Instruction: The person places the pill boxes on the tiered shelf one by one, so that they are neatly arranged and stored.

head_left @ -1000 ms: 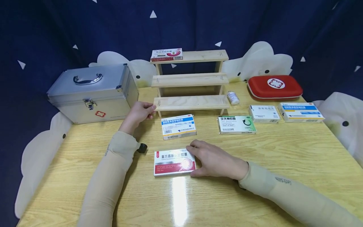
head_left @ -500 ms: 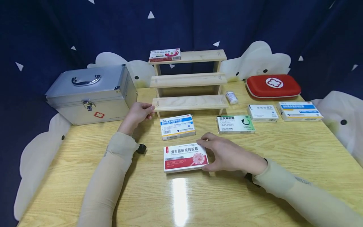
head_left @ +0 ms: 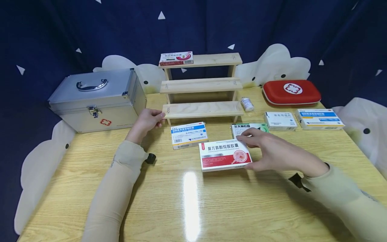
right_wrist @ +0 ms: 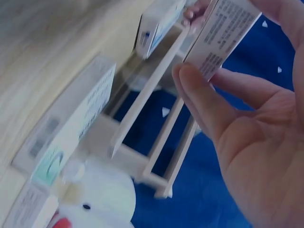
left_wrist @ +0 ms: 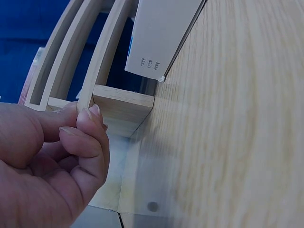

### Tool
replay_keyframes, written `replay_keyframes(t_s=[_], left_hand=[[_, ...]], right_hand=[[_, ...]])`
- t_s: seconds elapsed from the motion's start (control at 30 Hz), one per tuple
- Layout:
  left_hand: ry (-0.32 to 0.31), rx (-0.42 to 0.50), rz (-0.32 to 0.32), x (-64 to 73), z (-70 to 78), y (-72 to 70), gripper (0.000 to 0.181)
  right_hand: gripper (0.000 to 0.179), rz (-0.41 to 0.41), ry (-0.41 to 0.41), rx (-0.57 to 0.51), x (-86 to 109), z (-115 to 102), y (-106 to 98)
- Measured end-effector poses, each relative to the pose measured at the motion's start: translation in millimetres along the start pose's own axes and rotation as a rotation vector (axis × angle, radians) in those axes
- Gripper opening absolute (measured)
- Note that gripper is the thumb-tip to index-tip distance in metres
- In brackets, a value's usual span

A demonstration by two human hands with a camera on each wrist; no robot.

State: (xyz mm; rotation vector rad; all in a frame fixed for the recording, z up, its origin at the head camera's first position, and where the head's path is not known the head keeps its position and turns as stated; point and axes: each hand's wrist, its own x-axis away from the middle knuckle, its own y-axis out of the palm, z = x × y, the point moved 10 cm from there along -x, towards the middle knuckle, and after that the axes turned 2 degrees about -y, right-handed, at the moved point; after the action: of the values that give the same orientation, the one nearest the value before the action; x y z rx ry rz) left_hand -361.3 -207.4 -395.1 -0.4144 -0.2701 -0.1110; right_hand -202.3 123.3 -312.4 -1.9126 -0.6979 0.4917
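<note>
The wood-grain table (head_left: 157, 201) bears a wooden rack (head_left: 202, 109), a pink-and-white box (head_left: 176, 58) on top. Left of the rack sits a silver case (head_left: 96, 97); in front, a blue-striped box (head_left: 189, 135); rightward, a bottle (head_left: 247, 104), red pouch (head_left: 291, 92), green-trimmed box (head_left: 242, 127), white box (head_left: 280, 121), second blue-striped box (head_left: 320, 119).

**Box text roundup: 复方氨酚烷胺胶囊 is the sharpest**

That's on the red-and-white box (head_left: 225, 156). Green-and-white box (head_left: 242, 129) says 全天麻胶囊, English line partly covered. Small white box (head_left: 280, 121): 非布司他片. Left blue-and-white box (head_left: 189, 135) shows 0.314g, fine print's fuzzy. Red case (head_left: 278, 94) has a cross sign on a white disc (head_left: 293, 88); silver case (head_left: 98, 101) has a red cross sign (head_left: 105, 122).
</note>
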Motion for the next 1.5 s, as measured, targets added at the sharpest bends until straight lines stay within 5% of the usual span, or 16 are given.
replay_keyframes(t_s=[0.23, 0.57, 0.97, 1.5], left_hand=[[-0.006, -0.001, 0.002, 0.4, 1.8, -2.2, 0.036], [-0.010, 0.001, -0.001, 2.0, 3.0, -3.4, 0.036], [-0.006, -0.001, 0.006, 0.8, 4.2, -3.4, 0.035], [-0.025, 0.015, 0.006, 0.3, -3.0, 1.1, 0.035]], right_hand=[[0.081, 0.079, -0.027, 0.056, 11.1, 16.1, -32.5], [0.080, 0.175, 0.062, 0.115, 3.8, 50.1, -101.6], [0.077, 0.124, 0.147, 0.154, -38.7, 82.2, -151.3], [0.093, 0.010, 0.323, -0.006, -112.2, 126.7, -186.9]])
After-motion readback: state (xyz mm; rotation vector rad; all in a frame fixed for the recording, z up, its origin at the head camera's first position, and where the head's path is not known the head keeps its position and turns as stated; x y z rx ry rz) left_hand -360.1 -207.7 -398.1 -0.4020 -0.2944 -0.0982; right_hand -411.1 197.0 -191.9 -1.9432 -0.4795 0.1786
